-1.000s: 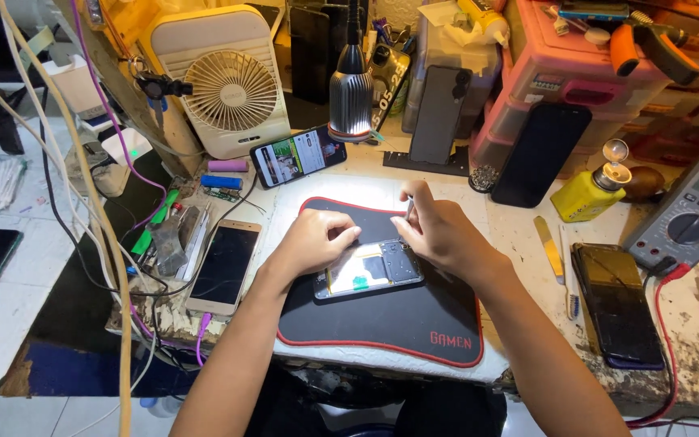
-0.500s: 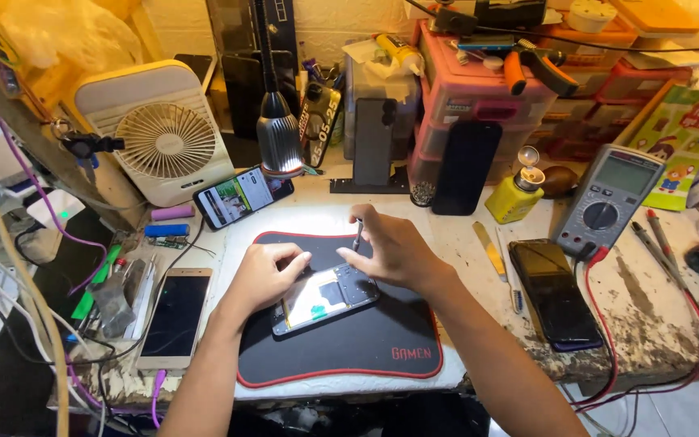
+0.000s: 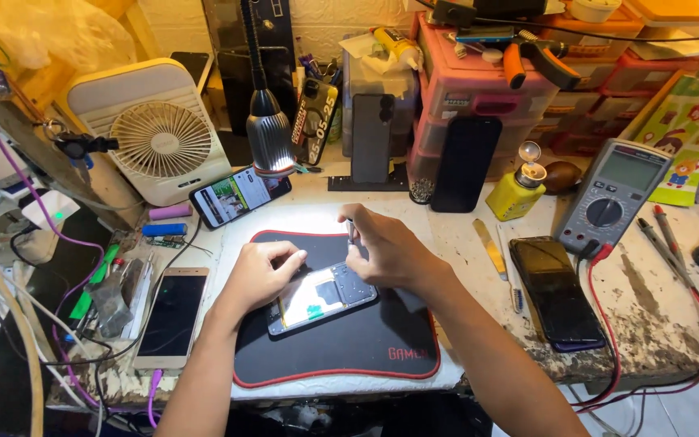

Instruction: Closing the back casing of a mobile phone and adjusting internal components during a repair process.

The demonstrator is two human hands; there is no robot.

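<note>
The opened phone (image 3: 321, 295) showed bare metal plating, shiny under the lamp. It lay on a matt black cloth mat (image 3: 366, 344). The counter (image 3: 649, 324) was rough, chipped and stained. The dark phone (image 3: 556, 291) had glossy glass; the fan (image 3: 155, 137) was smooth cream plastic.

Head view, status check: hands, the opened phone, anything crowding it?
Left hand steadying the opened phone on the black mat. Right hand pinching a thin tool at its top edge. Nothing crowding it.
</note>
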